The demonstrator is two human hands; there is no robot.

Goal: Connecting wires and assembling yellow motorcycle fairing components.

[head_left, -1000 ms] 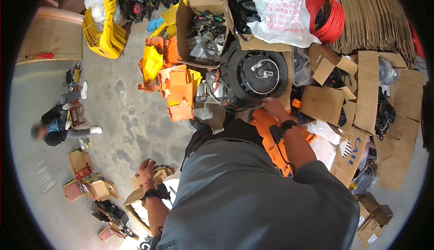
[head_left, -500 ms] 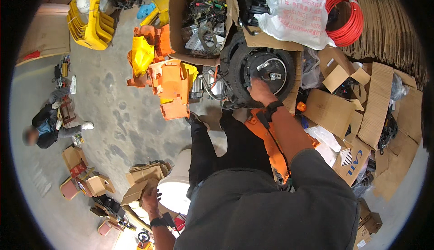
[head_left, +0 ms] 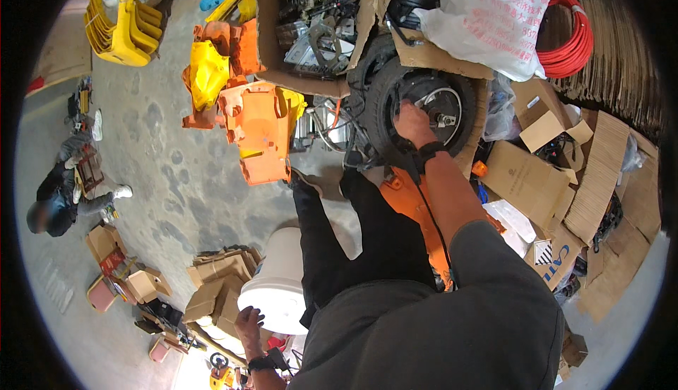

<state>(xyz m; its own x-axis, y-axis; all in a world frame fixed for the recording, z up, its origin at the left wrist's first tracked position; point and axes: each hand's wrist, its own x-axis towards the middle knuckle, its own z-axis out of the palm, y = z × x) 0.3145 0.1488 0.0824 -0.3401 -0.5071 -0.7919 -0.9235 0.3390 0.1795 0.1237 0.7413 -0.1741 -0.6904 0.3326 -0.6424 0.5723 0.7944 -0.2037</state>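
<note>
My right hand (head_left: 414,126) is on a black-tyred wheel (head_left: 462,100) with a dark hub and a bright curved metal edge; its fingers are bent round the inner side of the tyre, the tips partly hidden. The wheel stands against a second dark tyre (head_left: 369,62), in front of an open carton. My left hand (head_left: 249,325) hangs low at the left, empty, fingers loosely apart beside the white lidded bucket (head_left: 275,298). Between my legs and the right-hand cartons lies an orange body panel (head_left: 409,206).
A carton (head_left: 307,83) of tools and metal parts stands ahead. Orange plastic covers (head_left: 258,129) and a yellow cover (head_left: 209,76) lie left of it. Red coiled hose (head_left: 571,37), a white sack (head_left: 487,16) and cartons (head_left: 526,178) crowd the right. Another person (head_left: 60,196) sits far left.
The whole view has shifted a little. My right hand stays at the wheel, a little higher on it. My left hand has come closer to the bucket's lid.
</note>
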